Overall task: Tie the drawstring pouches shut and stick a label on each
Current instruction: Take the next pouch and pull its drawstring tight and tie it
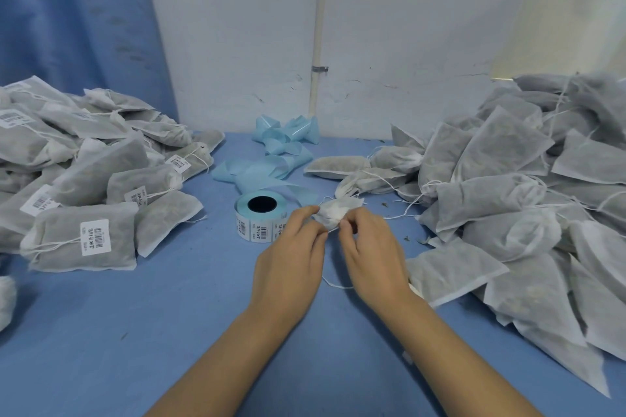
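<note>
Both my hands meet at the table's middle over one white drawstring pouch (335, 211). My left hand (291, 261) pinches its gathered neck from the left. My right hand (371, 254) pinches the neck and its thin white drawstring (333, 284), which trails down between my wrists. The pouch's body is mostly hidden behind my fingers. Just left of the pouch stands a roll of barcode labels (259, 218) on blue backing.
A heap of labelled, tied pouches (84, 179) fills the left side. A larger heap of unlabelled pouches (525, 200) covers the right. Spent blue backing strip (274, 152) curls behind the roll by the wall. The blue tabletop (152, 332) stretches in front.
</note>
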The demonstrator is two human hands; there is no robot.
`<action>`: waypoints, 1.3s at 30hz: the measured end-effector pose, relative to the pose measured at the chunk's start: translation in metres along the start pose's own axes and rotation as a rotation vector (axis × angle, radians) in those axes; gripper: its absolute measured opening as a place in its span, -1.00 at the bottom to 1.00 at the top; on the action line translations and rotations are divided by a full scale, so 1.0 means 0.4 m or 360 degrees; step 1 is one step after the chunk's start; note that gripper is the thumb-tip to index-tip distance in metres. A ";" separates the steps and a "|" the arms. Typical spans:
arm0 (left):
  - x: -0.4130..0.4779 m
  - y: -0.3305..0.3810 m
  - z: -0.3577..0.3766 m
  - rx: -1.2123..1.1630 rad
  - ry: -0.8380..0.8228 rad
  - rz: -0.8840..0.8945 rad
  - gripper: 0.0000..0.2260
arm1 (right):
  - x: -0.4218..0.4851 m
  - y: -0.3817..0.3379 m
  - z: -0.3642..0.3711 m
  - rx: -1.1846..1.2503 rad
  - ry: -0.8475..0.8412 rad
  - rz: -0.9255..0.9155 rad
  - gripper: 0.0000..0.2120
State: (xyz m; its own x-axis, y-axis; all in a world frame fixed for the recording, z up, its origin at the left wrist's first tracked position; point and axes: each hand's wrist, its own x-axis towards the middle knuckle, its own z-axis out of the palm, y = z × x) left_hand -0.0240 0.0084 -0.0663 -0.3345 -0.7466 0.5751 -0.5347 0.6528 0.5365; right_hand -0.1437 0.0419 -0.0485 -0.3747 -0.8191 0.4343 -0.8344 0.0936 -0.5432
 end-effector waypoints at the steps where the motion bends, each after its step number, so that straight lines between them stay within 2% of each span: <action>1: -0.001 0.000 0.004 -0.0065 -0.0017 0.0040 -0.85 | -0.001 -0.001 -0.001 -0.0021 0.0002 -0.0016 -0.84; 3: -0.001 0.000 0.008 -0.0255 -0.0072 0.0093 -0.86 | -0.004 -0.001 -0.003 -0.0045 0.0030 -0.0075 -0.83; 8: 0.000 0.018 0.001 -0.0669 -0.0135 0.0121 -0.65 | -0.010 0.004 -0.002 -0.0064 0.0171 -0.0294 -0.88; 11: 0.002 0.014 0.004 -0.0846 -0.0146 -0.0015 -0.73 | -0.013 0.007 0.001 -0.0112 0.0218 -0.0405 -0.83; 14: 0.010 0.006 0.003 -0.0923 -0.0100 -0.0064 -0.82 | -0.018 0.007 0.004 -0.0109 0.0277 -0.0536 -0.67; 17: 0.013 0.008 0.002 -0.1060 -0.0059 -0.0139 -0.79 | -0.018 0.011 0.008 -0.0109 0.0336 -0.0635 -0.57; 22: 0.015 0.006 0.000 -0.1028 -0.0079 -0.0205 -0.76 | -0.013 0.017 0.019 -0.0045 0.0482 -0.0714 -0.62; 25: 0.007 0.005 0.003 -0.0837 -0.0161 -0.0097 -0.77 | -0.013 0.028 0.021 0.0199 0.0555 -0.0662 -0.73; 29: -0.005 0.001 0.018 -0.0656 -0.0260 0.0005 -0.87 | -0.014 0.025 0.017 0.0456 0.0613 -0.0461 -0.74; 31: -0.007 -0.001 0.019 -0.0619 -0.0272 0.0022 -0.86 | -0.014 0.024 0.018 0.0536 0.0613 -0.0369 -0.86; 36: -0.007 -0.001 0.017 -0.0585 -0.0316 0.0037 -0.85 | -0.014 0.018 0.017 0.0830 0.0543 -0.0127 -0.66; 39: -0.009 0.000 0.017 -0.0545 -0.0374 0.0035 -0.86 | -0.013 0.017 0.016 0.0958 0.0515 -0.0035 -0.64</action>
State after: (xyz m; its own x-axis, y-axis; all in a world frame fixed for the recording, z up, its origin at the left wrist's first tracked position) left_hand -0.0280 0.0102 -0.0724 -0.5323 -0.7152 0.4530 -0.2497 0.6440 0.7232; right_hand -0.1449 0.0431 -0.0589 -0.5404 -0.5982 0.5918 -0.5081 -0.3286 -0.7961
